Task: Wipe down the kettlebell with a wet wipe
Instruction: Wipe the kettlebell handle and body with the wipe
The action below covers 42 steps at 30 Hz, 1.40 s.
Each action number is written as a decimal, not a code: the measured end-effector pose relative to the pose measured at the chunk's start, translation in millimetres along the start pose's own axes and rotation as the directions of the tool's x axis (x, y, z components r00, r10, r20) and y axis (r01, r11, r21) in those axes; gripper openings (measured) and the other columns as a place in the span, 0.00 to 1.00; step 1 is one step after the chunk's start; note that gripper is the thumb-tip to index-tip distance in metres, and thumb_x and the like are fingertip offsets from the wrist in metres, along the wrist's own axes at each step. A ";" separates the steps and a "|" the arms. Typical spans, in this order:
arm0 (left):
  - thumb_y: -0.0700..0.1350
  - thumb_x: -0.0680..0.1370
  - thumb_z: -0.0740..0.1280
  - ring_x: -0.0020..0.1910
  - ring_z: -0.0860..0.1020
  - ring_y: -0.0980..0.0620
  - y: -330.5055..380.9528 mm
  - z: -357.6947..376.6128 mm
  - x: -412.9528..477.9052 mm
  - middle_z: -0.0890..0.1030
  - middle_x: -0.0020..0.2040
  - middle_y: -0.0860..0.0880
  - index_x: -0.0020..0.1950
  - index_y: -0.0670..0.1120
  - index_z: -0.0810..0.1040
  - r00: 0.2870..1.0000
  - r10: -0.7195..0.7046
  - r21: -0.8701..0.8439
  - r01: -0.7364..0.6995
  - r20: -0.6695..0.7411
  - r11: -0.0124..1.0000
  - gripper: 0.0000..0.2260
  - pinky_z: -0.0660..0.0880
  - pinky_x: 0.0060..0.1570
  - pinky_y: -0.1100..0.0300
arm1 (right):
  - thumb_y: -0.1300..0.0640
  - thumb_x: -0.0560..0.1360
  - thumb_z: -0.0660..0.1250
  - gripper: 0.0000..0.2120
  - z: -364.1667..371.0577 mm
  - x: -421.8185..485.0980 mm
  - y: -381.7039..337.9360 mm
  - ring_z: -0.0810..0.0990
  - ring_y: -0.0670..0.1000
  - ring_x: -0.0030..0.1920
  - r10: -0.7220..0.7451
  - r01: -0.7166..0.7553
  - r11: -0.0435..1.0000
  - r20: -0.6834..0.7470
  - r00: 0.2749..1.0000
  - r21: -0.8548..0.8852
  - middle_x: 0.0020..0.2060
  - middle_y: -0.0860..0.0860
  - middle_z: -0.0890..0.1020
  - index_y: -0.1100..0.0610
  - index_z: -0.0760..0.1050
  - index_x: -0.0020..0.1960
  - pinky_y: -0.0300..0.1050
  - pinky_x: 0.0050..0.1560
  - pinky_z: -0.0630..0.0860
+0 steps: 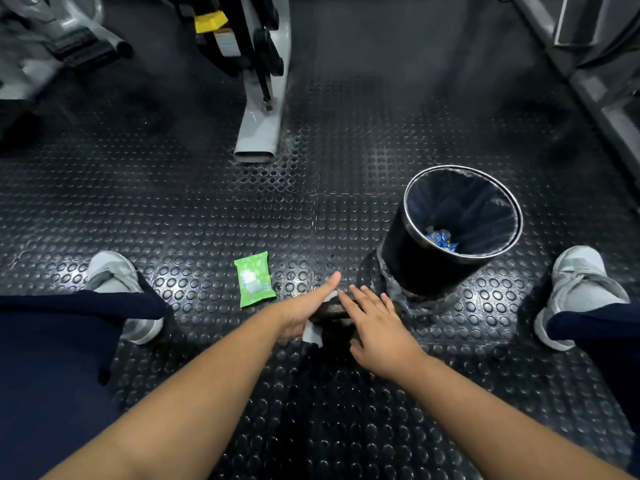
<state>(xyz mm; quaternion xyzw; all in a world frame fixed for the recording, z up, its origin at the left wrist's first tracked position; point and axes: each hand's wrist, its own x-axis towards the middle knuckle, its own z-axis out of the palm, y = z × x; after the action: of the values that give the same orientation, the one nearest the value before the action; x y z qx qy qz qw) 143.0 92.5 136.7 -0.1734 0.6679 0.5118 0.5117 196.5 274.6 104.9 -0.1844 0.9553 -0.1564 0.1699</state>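
Note:
A dark kettlebell [334, 315] stands on the studded rubber floor between my feet, mostly hidden by my hands. My left hand [306, 311] holds a white wet wipe [312, 333] against the kettlebell's left side, thumb pointing forward and fingers out of sight beneath. The wipe's lower corner hangs out under the palm. My right hand [375, 323] lies on the kettlebell's right side with straight, spread fingers. A green pack of wet wipes [254, 279] lies flat on the floor just left of my left hand.
A black bin [420, 258] with a metal rim and dark liner stands close to the right of the kettlebell, a little rubbish inside. A grey machine foot [258, 133] reaches in from the back. My grey shoes [114, 271] [578, 278] flank the area.

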 end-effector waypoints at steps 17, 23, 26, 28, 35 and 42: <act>0.84 0.67 0.49 0.83 0.46 0.42 34.8 -8.2 -12.6 0.48 0.85 0.48 0.83 0.60 0.51 0.997 -0.074 0.391 0.056 0.031 0.919 0.50 0.48 0.77 0.35 | 0.52 0.82 0.60 0.36 -1.5 0.8 3.3 0.52 0.55 0.82 -0.001 0.001 1.000 -0.004 1.000 -0.029 0.83 0.51 0.55 0.48 0.46 0.84 0.56 0.81 0.44; 0.89 0.59 0.49 0.78 0.65 0.44 -0.3 -6.0 8.4 0.66 0.80 0.48 0.76 0.58 0.73 0.980 0.023 0.428 0.064 -0.195 0.902 0.54 0.59 0.77 0.41 | 0.56 0.85 0.55 0.27 -1.9 13.4 17.2 0.61 0.49 0.80 0.014 -0.012 0.997 -0.021 1.000 0.073 0.81 0.45 0.62 0.47 0.57 0.82 0.50 0.80 0.55; 0.89 0.58 0.47 0.66 0.77 0.46 5.9 -8.7 7.1 0.78 0.71 0.46 0.64 0.53 0.82 0.982 0.043 0.545 0.064 -0.182 0.836 0.54 0.67 0.72 0.44 | 0.57 0.83 0.58 0.26 -3.7 16.1 20.5 0.66 0.48 0.78 -0.004 0.008 0.995 -0.045 0.999 0.095 0.78 0.45 0.68 0.48 0.63 0.80 0.45 0.76 0.59; 0.89 0.60 0.48 0.70 0.74 0.44 25.7 -9.8 -1.8 0.74 0.75 0.44 0.70 0.51 0.79 0.984 0.031 0.617 0.086 -0.176 0.782 0.56 0.65 0.74 0.43 | 0.57 0.82 0.59 0.26 -5.0 16.4 20.5 0.68 0.48 0.76 -0.010 0.016 0.994 -0.061 0.998 0.104 0.76 0.45 0.71 0.48 0.65 0.79 0.45 0.74 0.60; 0.84 0.67 0.50 0.79 0.60 0.36 85.3 -1.0 -23.3 0.57 0.83 0.44 0.83 0.56 0.55 0.978 -0.207 0.692 0.175 -0.038 0.700 0.51 0.62 0.72 0.44 | 0.54 0.82 0.60 0.24 -0.6 17.8 22.7 0.69 0.48 0.75 0.015 -0.007 0.995 -0.080 0.997 0.095 0.75 0.45 0.73 0.49 0.67 0.78 0.48 0.75 0.61; 0.88 0.60 0.41 0.77 0.67 0.43 31.8 7.4 7.9 0.67 0.79 0.44 0.77 0.50 0.72 0.984 0.037 0.714 0.101 -0.175 0.693 0.60 0.61 0.76 0.43 | 0.55 0.82 0.60 0.15 -0.8 16.3 21.4 0.74 0.52 0.70 0.029 -0.025 0.997 -0.055 0.998 0.077 0.67 0.50 0.79 0.51 0.76 0.67 0.47 0.72 0.62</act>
<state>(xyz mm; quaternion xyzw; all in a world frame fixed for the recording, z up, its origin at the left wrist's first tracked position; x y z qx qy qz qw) 119.4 114.4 146.4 -0.0153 0.8539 0.1833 0.4868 175.6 287.1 93.6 -0.1605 0.9554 -0.1955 0.1522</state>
